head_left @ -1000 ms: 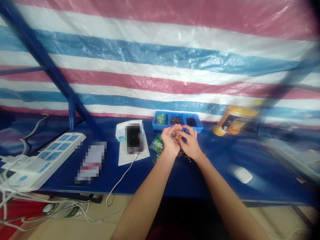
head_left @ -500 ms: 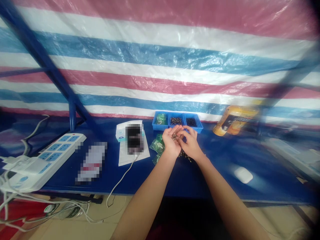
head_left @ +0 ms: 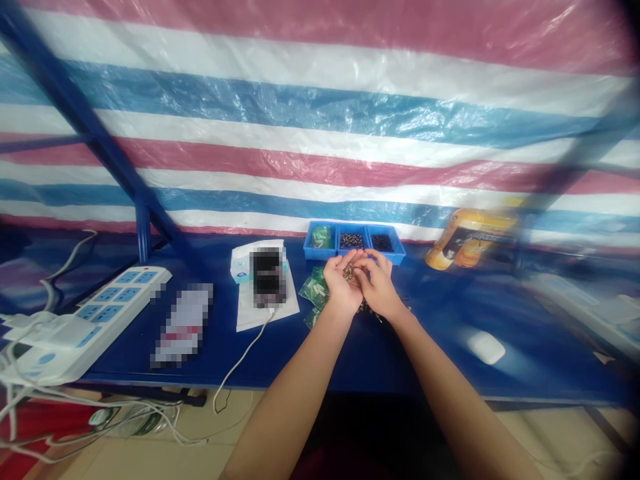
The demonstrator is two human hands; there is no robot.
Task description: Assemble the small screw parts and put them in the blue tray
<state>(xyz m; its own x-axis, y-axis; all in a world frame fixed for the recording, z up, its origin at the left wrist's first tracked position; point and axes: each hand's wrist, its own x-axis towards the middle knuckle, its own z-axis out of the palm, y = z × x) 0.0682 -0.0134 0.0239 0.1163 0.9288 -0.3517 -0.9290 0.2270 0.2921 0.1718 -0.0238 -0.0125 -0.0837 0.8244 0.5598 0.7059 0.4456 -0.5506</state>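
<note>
**What are the hands doing?**
The left grip (head_left: 341,287) and right grip (head_left: 379,287) are together, fingers curled toward each other, clamped on a small cluster of small metal parts (head_left: 350,272). The cluster sits between their fingertips, above a dark blue surface (head_left: 425,350).

**What is closest to them?**
A loose heap of similar metal parts (head_left: 371,308) lies on the surface just under the right grip. Green plastic packets (head_left: 314,291) lie just beside the left grip. Just beyond the fingers is a blue three-compartment tray (head_left: 310,243). Its left compartment holds a green packet (head_left: 321,236), the middle one dark metal parts (head_left: 351,241), and the right one smaller black parts (head_left: 382,243).

**And farther along the surface?**
To the left are a pixelated phone (head_left: 267,277) on white paper (head_left: 265,313) and a white power strip (head_left: 103,317). To the right are a white oval object (head_left: 485,348) and a blurred yellow can (head_left: 467,239). A striped plastic tarpaulin (head_left: 320,120) hangs behind.
</note>
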